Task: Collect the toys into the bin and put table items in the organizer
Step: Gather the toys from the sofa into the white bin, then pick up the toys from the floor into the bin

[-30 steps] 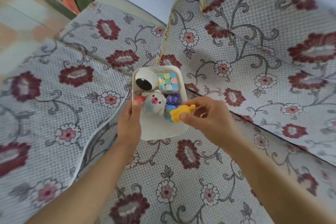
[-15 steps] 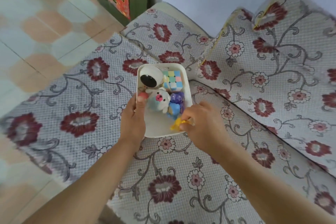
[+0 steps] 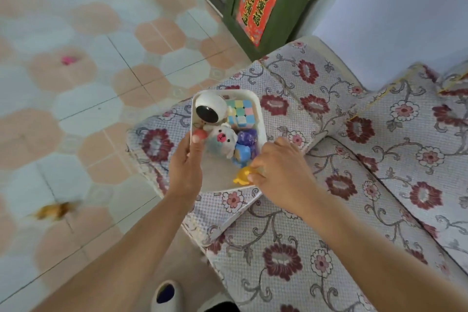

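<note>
The yellow toy is pinched between your right hand's fingertips, low at the near right corner of the white bin, which sits on the flowered sofa. Your left hand's grip is wrapped round the bin's left rim, thumb inside. The bin is already crowded: white camera-like ball, pastel cube, plush bear, blue and purple figures. Let go too near the rim and the toy could roll out. A pink item and a blurred brown one lie on the floor, easy to miss.
</note>
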{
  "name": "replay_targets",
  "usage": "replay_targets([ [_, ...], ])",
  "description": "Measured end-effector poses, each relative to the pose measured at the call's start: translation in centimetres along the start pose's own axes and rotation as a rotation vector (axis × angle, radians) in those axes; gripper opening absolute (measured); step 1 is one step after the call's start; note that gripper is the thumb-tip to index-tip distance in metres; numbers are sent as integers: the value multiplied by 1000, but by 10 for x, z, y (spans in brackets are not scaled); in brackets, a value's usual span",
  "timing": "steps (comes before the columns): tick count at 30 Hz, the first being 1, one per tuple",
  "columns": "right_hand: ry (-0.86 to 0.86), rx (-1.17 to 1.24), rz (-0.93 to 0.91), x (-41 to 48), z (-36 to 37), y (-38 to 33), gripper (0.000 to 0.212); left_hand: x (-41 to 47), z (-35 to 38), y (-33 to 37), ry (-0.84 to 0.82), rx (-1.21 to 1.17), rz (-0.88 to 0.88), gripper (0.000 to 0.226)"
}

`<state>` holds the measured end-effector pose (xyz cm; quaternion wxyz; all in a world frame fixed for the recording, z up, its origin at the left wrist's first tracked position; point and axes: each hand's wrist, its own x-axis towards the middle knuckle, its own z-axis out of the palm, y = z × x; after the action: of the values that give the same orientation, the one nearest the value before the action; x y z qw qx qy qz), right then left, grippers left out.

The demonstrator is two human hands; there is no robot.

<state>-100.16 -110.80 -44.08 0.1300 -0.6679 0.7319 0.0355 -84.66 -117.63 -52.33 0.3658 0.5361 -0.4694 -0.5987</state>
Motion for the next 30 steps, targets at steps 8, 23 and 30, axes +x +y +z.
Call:
replay_targets([
  [8,81,211,-200,41,-21,-107,16,-8,-119,11,222,-111,-27,38],
  [23,0,582,-350,122,37,-216,17,-26,-242,-39,636,-300,-83,33],
  [30,-408,633,-368,158,75,-311,32,-30,-325,-64,795,-309,-121,39],
])
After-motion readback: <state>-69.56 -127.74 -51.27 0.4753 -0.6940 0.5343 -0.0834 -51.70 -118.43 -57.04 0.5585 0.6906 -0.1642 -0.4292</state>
